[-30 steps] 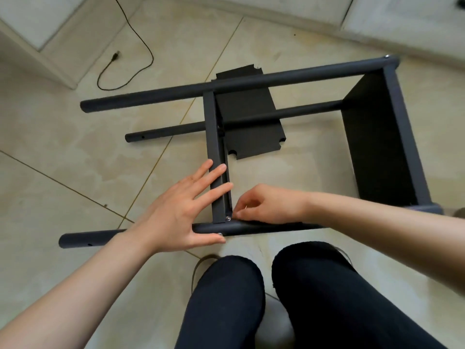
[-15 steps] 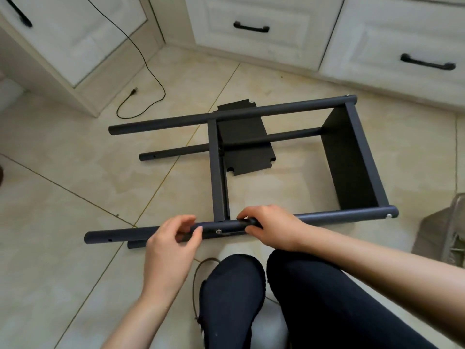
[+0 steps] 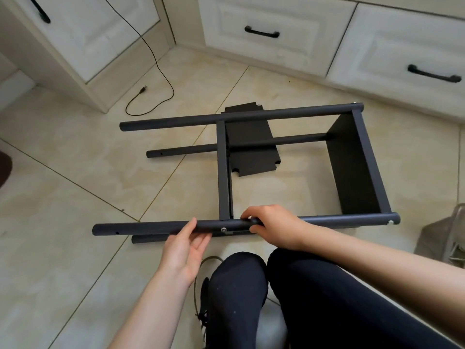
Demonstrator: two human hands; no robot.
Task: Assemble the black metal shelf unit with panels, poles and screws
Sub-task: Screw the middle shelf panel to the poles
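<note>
We are gripping the near pole [image 3: 151, 226] with the right hand [image 3: 270, 226], steadying it with open left hand [image 3: 185, 244], keeping the screw [image 3: 223, 229] square.

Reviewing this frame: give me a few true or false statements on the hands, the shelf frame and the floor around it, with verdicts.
1. The right hand grips the near pole. True.
2. The left hand holds a screwdriver. False: it holds no tool, its fingers rest against the near pole.
3. A loose panel lies flat on the floor under the frame. True.
4. The frame stands upright. False: it lies on its side on the floor.
5. A cable trails across the floor. True.
</note>
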